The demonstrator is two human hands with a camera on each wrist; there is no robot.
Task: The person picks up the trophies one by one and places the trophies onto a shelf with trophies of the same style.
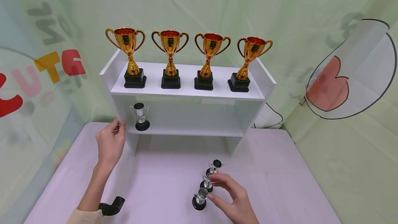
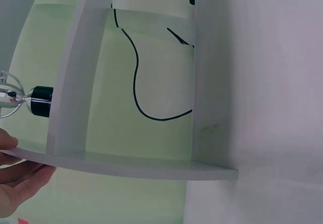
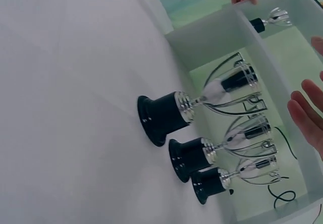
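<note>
My left hand [image 1: 111,141] grips the left side panel of a white shelf unit [image 1: 189,117], thumb and fingers on opposite faces of its front edge in the left wrist view. Beside it, a small silver trophy cup [image 1: 140,111] with a black base stands upright on the middle shelf. My right hand [image 1: 234,196] hovers at a row of three more silver cups on the table, thumb and fingers spread. It overlaps the middle cup [image 1: 207,182] and reaches the rim of the nearest cup [image 1: 200,198] in the head view. The farthest cup [image 1: 216,164] stands behind them.
On the top shelf stand several gold trophies [image 1: 170,56] with black bases. White cloth covers the table [image 1: 280,182]. Printed curtains [image 1: 351,141] hang behind and at both sides. A black cable [image 1: 276,113] runs behind the shelf unit's right side.
</note>
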